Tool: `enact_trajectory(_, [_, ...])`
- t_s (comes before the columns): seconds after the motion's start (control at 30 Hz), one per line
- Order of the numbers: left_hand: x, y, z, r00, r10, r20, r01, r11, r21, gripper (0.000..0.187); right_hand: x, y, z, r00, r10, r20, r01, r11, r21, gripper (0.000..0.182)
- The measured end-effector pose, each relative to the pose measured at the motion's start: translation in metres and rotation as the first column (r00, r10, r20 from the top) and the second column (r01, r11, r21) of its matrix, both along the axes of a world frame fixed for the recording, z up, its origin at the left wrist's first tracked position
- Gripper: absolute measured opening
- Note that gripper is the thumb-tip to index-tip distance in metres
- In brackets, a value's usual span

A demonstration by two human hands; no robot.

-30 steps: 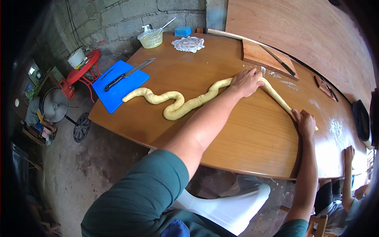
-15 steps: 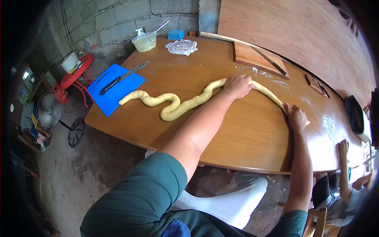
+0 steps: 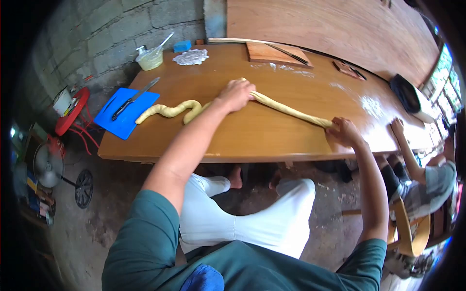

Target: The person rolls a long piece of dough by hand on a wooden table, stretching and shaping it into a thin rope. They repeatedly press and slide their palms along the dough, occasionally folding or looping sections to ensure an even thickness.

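Observation:
A long rope of pale yellow dough (image 3: pixel 286 109) lies across the wooden table (image 3: pixel 272 138). Its stretch between my hands runs nearly straight, while the thicker left part curves in an S. My left hand (image 3: pixel 236 94) is closed round the dough near its middle. At the right end, my right hand (image 3: pixel 345 132) grips the dough with fingers curled over it. The dough's left tip rests close to a blue cutting board (image 3: pixel 116 127), on which a black-handled knife (image 3: pixel 128 103) lies. My left forearm hides part of the dough.
At the back left stand a plastic tub with a whisk (image 3: pixel 150 59), a crumpled plastic sheet (image 3: pixel 191 57) and a blue sponge (image 3: pixel 182 46). A wooden board (image 3: pixel 276 54) lies at the back. Flour (image 3: pixel 372 106) dusts the right side, near another person's hand (image 3: pixel 397 127).
The stretch of dough between my hands has become straighter. My right hand is now nearer the table's front edge. The camera view has shifted, moving the scene leftward.

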State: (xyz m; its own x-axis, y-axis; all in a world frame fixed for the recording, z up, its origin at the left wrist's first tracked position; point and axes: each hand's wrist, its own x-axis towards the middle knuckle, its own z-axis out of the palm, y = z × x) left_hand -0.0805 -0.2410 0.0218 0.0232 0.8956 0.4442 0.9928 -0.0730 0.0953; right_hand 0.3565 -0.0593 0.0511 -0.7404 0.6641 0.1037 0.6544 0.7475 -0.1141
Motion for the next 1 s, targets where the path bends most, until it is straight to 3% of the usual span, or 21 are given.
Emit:
enact_trajectory(0.1, [0.014,-0.002,-0.001,0.998,0.030,0.048,-0.023,0.992,-0.125,0.024,0.023,-0.008,0.001,0.994,-0.100,-0.037,0.098,0.994,-0.049,0.050])
enact_trajectory(0.17, [0.033,0.004,-0.021,0.997,0.019,-0.075,-0.010,0.993,0.122,0.040,0.025,-0.017,0.006,0.989,-0.138,-0.058,0.133,0.987,-0.088,0.045])
enact_trajectory(0.23, [0.082,0.008,-0.013,0.993,-0.120,0.015,0.119,0.992,0.049,0.046,0.012,-0.031,0.013,0.984,-0.085,-0.155,0.071,0.993,-0.094,0.039])
enact_trajectory(0.27, [0.104,0.014,-0.012,0.982,-0.186,0.016,0.185,0.981,0.062,0.048,-0.001,-0.059,0.030,0.933,-0.198,-0.301,0.092,0.938,-0.333,0.034])
enact_trajectory(0.3, [0.126,0.019,-0.011,0.982,-0.189,0.019,0.188,0.980,0.067,0.048,-0.010,-0.068,0.038,0.933,-0.200,-0.298,0.096,0.940,-0.329,0.034])
enact_trajectory(0.37, [0.161,0.029,-0.003,0.948,-0.280,0.152,0.265,0.958,0.112,0.045,-0.022,-0.076,0.055,0.912,0.014,-0.410,-0.045,0.997,-0.068,0.034])
enact_trajectory(0.4, [0.169,0.033,0.005,0.947,-0.281,0.154,0.265,0.957,0.118,0.045,-0.026,-0.085,0.071,0.914,0.015,-0.406,-0.044,0.997,-0.063,0.034])
enact_trajectory(0.47, [0.180,0.037,0.024,0.872,-0.099,0.479,0.202,0.965,-0.169,0.039,-0.028,-0.104,0.110,0.870,0.106,-0.481,-0.078,0.994,0.079,0.036])
enact_trajectory(0.57, [0.156,0.028,0.055,0.914,-0.099,0.394,0.171,0.973,-0.152,0.035,-0.009,-0.092,0.133,0.920,0.015,-0.393,0.018,0.997,0.080,0.038])
enact_trajectory(0.6, [0.142,0.026,0.056,0.915,-0.102,0.390,0.179,0.970,-0.165,0.035,-0.004,-0.081,0.130,0.939,-0.086,-0.334,0.098,0.995,0.019,0.036])
enact_trajectory(0.63, [0.126,0.023,0.057,0.962,-0.128,0.241,0.158,0.981,-0.110,0.039,0.001,-0.064,0.116,0.935,-0.100,-0.340,0.108,0.994,0.006,0.036])
enact_trajectory(0.67, [0.120,0.022,0.052,0.985,-0.148,0.090,0.154,0.986,-0.060,0.044,0.008,-0.043,0.084,0.920,-0.060,-0.387,0.037,0.997,-0.067,0.035])
enact_trajectory(0.7, [0.124,0.023,0.039,0.983,-0.160,0.094,0.169,0.982,-0.086,0.044,0.012,-0.026,0.047,0.901,-0.028,-0.434,-0.036,0.990,-0.139,0.033])
enact_trajectory(0.73, [0.128,0.024,0.025,0.990,-0.139,-0.002,0.138,0.988,-0.066,0.051,0.011,-0.007,0.011,0.939,-0.005,-0.343,-0.045,0.989,-0.139,0.024])
enact_trajectory(0.77, [0.132,0.027,0.016,0.989,-0.109,-0.099,0.106,0.994,-0.030,0.058,0.003,-0.019,-0.004,0.976,-0.024,-0.217,0.051,0.992,0.118,0.023])
enact_trajectory(0.8, [0.153,0.028,0.022,0.990,-0.119,-0.078,0.113,0.990,-0.081,0.069,-0.009,-0.026,-0.028,0.938,0.022,-0.347,0.119,0.918,0.378,0.030])
enact_trajectory(0.83, [0.171,0.036,0.015,0.990,-0.122,-0.073,0.116,0.990,-0.086,0.069,-0.024,-0.042,-0.019,0.901,0.004,-0.435,0.069,0.986,0.151,0.035])
enact_trajectory(0.9, [0.201,0.053,-0.005,0.932,-0.268,0.245,0.331,0.905,-0.266,0.070,-0.046,-0.038,-0.049,0.864,0.083,-0.497,-0.109,0.994,-0.023,0.040])
enact_trajectory(0.93, [0.209,0.063,-0.016,0.942,-0.217,0.254,0.276,0.935,-0.222,0.071,-0.048,-0.033,-0.050,0.868,0.057,-0.493,-0.096,0.994,-0.054,0.040])
enact_trajectory(0.97, [0.210,0.077,-0.024,0.938,-0.221,0.268,0.289,0.925,-0.247,0.071,-0.052,-0.018,-0.041,0.964,0.001,-0.266,-0.020,0.998,-0.067,0.050])
enact_trajectory(1.0, [0.206,0.109,-0.017,0.966,-0.114,0.231,0.187,0.927,-0.325,0.073,-0.060,0.012,-0.037,0.998,-0.054,-0.028,0.052,0.997,-0.052,0.060])
